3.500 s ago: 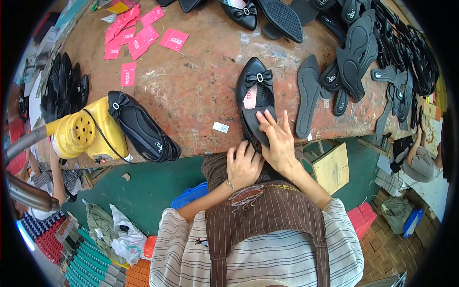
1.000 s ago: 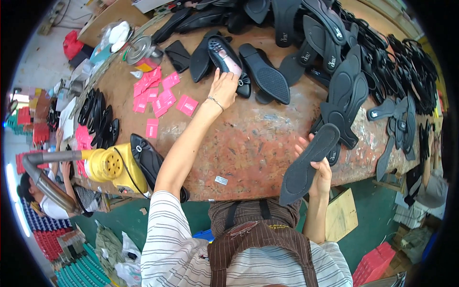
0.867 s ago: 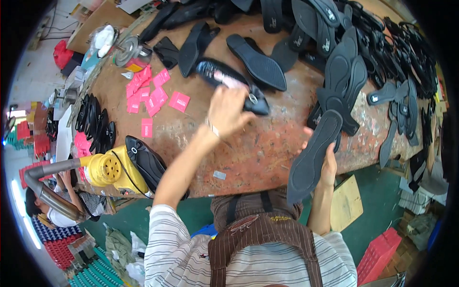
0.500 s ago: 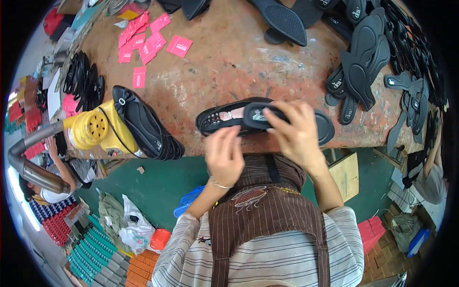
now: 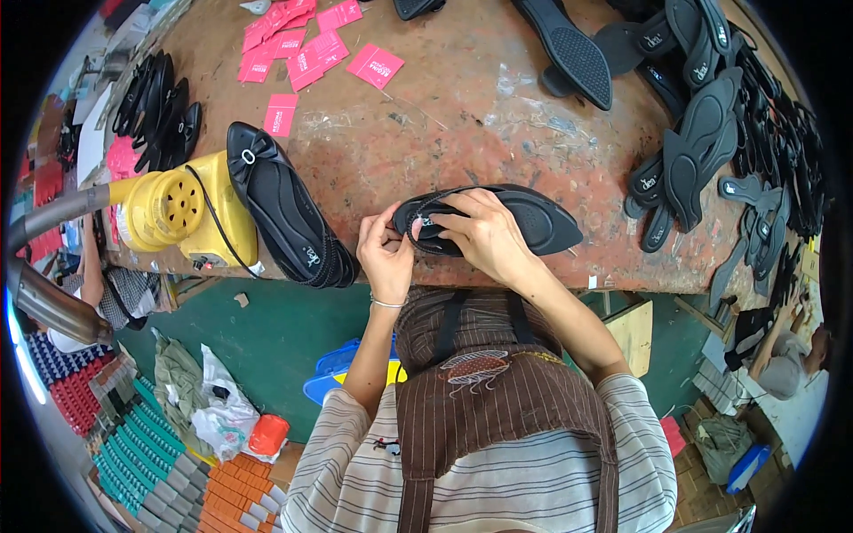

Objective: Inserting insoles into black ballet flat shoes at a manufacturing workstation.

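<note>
Black flat shoe (image 5: 498, 218) lies at the near edge of the table (image 5: 462, 115), toe pointing to our right, directly above the striped apron. Our left hand (image 5: 384, 253) works at the heel end: thumb and forefinger are pinched narrowly together on the heel rim, with the remaining fingers curled under. Our right hand (image 5: 484, 235) lies over the heel half of the shoe, fingers bent and pressing on the upper, so this grip is closed onto the shoe as well. Both hands touch the shoe; the pointed toe section stays uncovered.

We cannot tell whether a small item sits between the left fingertips; a pale spot shows there, but it is too small to identify. The interior of the shoe is mostly hidden by the right hand.

Surroundings: a stack of black shoes (image 5: 284, 213) leans against a yellow machine (image 5: 178, 209) to the left, near the table edge. Pink tags (image 5: 311, 44) lie scattered at the far left of the table. Black soles (image 5: 702, 142) are piled at the right, partly cut off by the picture rim. A single sole (image 5: 569, 49) lies apart at the far side
</note>
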Motion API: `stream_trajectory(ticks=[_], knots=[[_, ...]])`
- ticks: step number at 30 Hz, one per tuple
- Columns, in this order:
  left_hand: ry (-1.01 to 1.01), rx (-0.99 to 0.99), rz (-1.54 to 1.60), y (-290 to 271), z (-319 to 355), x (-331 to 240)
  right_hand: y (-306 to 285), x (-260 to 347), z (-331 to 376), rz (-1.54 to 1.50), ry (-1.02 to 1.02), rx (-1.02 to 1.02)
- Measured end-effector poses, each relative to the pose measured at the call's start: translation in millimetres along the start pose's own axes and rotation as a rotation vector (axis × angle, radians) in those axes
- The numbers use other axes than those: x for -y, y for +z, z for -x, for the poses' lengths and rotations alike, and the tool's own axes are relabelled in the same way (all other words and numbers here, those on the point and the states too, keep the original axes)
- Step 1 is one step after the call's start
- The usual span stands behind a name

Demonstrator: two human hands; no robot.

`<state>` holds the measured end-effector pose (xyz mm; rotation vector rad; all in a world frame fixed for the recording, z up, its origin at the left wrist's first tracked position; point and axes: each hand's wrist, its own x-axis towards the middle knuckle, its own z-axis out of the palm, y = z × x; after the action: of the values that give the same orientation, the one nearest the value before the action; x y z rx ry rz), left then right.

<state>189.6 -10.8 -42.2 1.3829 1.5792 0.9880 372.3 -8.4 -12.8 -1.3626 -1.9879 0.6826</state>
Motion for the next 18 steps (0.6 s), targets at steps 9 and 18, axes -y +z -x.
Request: stream_trajectory(ticks=[9, 18], knots=[[-0.039, -0.034, 0.022, 3.0, -14.4, 10.8, 13.7, -8.9, -1.9, 0.059, -0.229, 0.237], [-0.034, -0.036, 0.092, 4.6, -20.0, -0.2, -4.0, 14.9, 30.1, 0.448, 0.119, 0.135]])
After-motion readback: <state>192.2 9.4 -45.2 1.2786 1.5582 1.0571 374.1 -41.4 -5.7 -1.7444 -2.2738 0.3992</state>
